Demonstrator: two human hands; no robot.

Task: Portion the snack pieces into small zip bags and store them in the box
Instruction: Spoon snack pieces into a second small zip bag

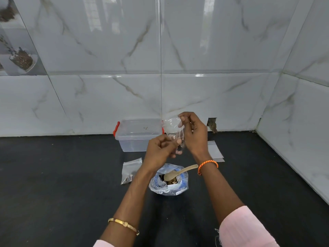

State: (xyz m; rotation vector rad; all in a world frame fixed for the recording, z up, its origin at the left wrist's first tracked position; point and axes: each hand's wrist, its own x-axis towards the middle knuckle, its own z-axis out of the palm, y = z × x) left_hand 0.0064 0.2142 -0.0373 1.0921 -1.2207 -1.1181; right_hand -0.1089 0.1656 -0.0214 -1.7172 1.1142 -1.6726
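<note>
Above a black counter (53, 175), the right hand (194, 134) pinches a small clear zip bag (171, 125) at its top while the left hand (160, 148) pinches its bottom, in front of a clear box (137, 134); a wooden spoon (178, 172) rests in the snack bag (169, 182) below.

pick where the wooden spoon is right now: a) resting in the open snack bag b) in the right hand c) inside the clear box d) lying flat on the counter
a: the wooden spoon rests with its bowl in the open snack bag, while both hands hold a small zip bag above it.
</note>
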